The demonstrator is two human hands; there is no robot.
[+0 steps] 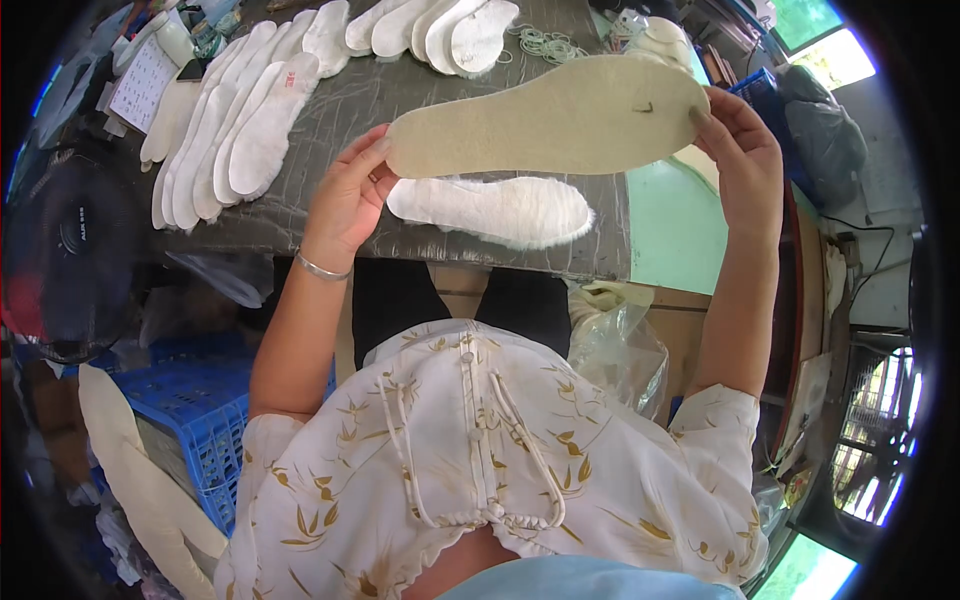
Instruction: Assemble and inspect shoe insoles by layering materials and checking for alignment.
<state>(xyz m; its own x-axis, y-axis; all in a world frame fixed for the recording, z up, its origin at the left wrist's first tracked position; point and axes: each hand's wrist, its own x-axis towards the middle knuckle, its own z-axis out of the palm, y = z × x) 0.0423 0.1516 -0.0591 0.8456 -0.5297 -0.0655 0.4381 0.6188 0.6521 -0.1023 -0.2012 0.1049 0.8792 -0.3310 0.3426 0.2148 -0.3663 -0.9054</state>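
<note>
Beige felt insole [550, 118] — grasped at both ends by left hand [350, 195] and right hand [745, 160], upper centre — above a probably fleecy white insole [490, 210].

Single view, head-worn, the left of a side-by-side fisheye pair. Looks steeply down and forward from above the person's own chest; patterned blouse [480, 450] fills the lower frame. Forearms rise from the lower edge toward the grey surface [420, 95] ahead. Close range. Straight edges bow near the dark circular rim. No second view to compare.
</note>
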